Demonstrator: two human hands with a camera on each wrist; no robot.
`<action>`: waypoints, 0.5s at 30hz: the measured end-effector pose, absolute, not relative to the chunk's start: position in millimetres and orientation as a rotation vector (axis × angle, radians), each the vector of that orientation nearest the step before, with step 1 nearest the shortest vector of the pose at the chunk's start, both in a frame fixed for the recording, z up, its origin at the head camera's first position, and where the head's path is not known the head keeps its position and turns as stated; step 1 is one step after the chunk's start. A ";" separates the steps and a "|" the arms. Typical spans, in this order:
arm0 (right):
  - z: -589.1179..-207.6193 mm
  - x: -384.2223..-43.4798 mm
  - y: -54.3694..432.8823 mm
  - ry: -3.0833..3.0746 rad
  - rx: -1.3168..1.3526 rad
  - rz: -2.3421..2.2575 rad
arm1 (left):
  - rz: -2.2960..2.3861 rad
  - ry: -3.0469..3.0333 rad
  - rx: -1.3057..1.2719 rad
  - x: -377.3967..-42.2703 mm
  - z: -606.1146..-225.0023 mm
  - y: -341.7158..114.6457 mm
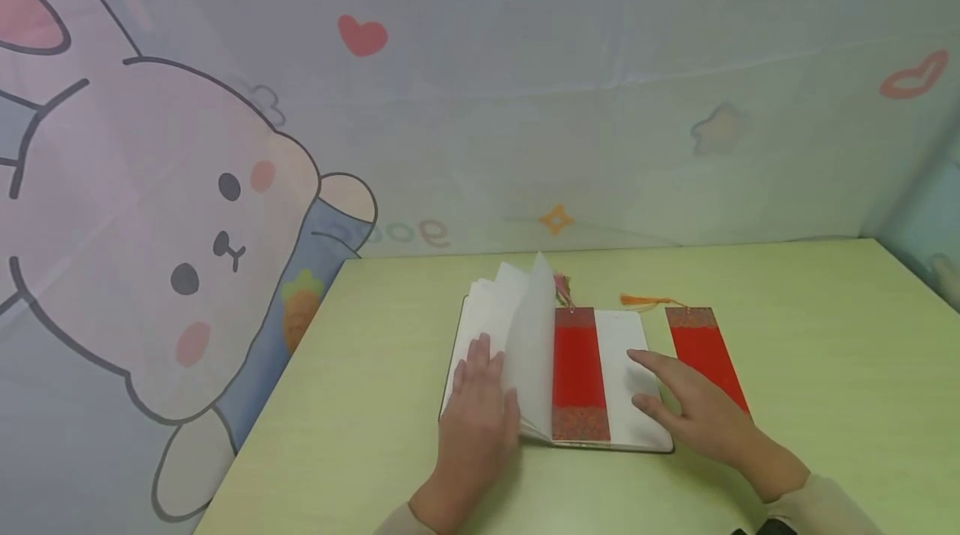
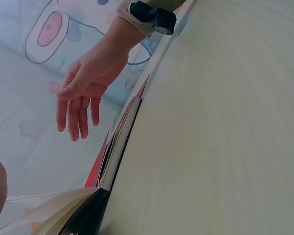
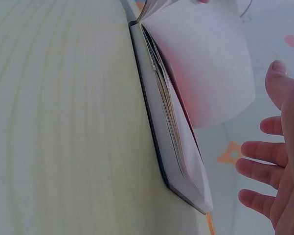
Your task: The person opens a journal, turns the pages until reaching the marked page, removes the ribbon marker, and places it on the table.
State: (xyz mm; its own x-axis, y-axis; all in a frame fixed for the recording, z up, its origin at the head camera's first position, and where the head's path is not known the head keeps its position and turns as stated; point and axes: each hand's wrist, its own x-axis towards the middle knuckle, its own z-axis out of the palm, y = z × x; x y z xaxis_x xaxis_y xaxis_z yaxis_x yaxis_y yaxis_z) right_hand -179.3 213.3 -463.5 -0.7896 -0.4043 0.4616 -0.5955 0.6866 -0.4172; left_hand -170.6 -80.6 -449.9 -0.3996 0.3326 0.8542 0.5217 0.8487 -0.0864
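Note:
An open notebook (image 1: 633,385) with white pages and a dark cover lies on the table. My left hand (image 1: 480,406) rests on its left-hand pages with fingers straight. Beside that hand one loose page (image 1: 531,352) stands half raised and curved. A red bookmark (image 1: 579,364) with patterned ends and a pinkish tassel lies on the right-hand page, along the fold. Above that page's right edge hovers my right hand (image 1: 701,410), fingers spread and nothing in them; the right wrist view shows it apart from the notebook. Partly hidden behind it, a second red bookmark (image 1: 705,347) lies on the table.
The pale yellow-green table (image 1: 360,352) extends on both sides of the notebook. An orange tassel (image 1: 648,300) trails left from the second bookmark. Behind the table hangs a cloth (image 1: 525,143) printed with a rabbit, hearts and stars.

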 end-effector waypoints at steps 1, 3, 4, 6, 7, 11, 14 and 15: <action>-463.9 -178.9 212.9 -2.563 0.786 0.799 | -0.242 -2.031 -0.621 -170.5 -450.1 -82.9; -465.0 -177.9 212.4 -2.558 0.782 0.789 | -0.237 -2.071 -0.613 -169.2 -450.7 -87.8; -465.4 -177.3 212.2 -2.557 0.780 0.786 | -0.227 -2.101 -0.610 -168.4 -451.3 -90.2; -466.1 -176.1 211.7 -2.558 0.774 0.780 | -0.215 -2.162 -0.607 -166.7 -452.2 -94.2; -466.4 -175.4 211.5 -2.560 0.771 0.779 | -0.199 -2.196 -0.604 -166.0 -453.0 -95.8; -467.0 -172.8 210.4 -2.579 0.759 0.791 | -0.133 -2.337 -0.579 -163.3 -455.0 -99.2; -467.1 -171.3 208.7 -2.606 0.749 0.823 | -0.085 -2.451 -0.575 -161.1 -455.2 -100.7; -467.2 -170.7 207.9 -2.620 0.744 0.833 | -0.065 -2.484 -0.584 -160.4 -455.4 -101.5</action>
